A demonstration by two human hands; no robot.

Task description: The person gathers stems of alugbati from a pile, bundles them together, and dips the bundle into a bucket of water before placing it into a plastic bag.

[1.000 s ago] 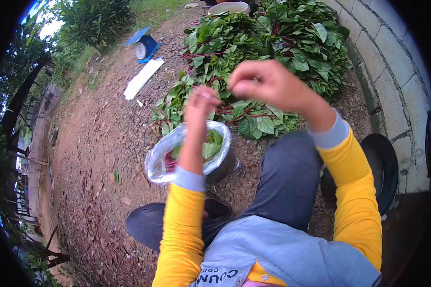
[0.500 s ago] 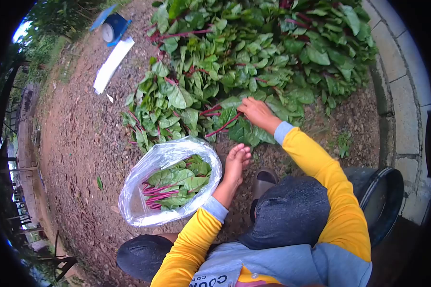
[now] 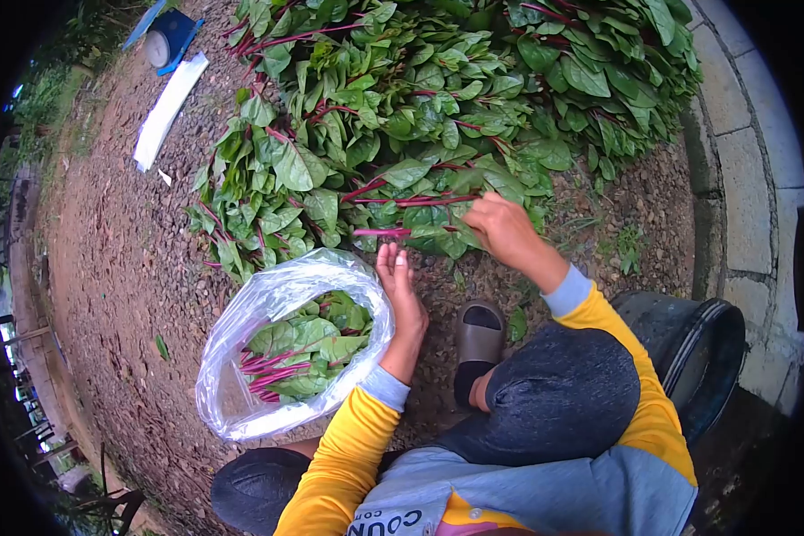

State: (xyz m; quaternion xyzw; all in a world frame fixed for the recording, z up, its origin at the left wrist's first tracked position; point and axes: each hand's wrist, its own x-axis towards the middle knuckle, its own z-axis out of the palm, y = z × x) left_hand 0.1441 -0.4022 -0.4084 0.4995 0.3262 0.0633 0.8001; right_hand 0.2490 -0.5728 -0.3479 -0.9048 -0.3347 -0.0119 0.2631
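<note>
My right hand (image 3: pixel 509 234) is closed at the near edge of the heap of leafy greens, which look like Malabar spinach (image 3: pixel 420 116). Its curled fingers meet the right end of a red-stemmed spinach sprig (image 3: pixel 420 202); the fingertips are partly hidden. My left hand (image 3: pixel 404 299) has its fingers stretched out, palm facing right, with nothing visible in it. Just above those fingertips lies the cut end of a thick pink stem (image 3: pixel 382 233). Close beside the left wrist stands an open clear plastic bag (image 3: pixel 219 357), holding several sprigs with their red stems pointing left (image 3: pixel 272 368).
A blue scale (image 3: pixel 180 40) and a white strip (image 3: pixel 170 112) lie on the gravelly ground (image 3: pixel 125 268) at upper left. Concrete blocks (image 3: pixel 746 205) border the right side. Beside my knee is a dark round tub (image 3: pixel 688 357). My sandalled foot (image 3: pixel 481 335) is below the heap.
My right hand has moved down and right, and the sprig beneath it now lies more level. My left hand has shifted left and its fingers have straightened. The view has shifted slightly.
</note>
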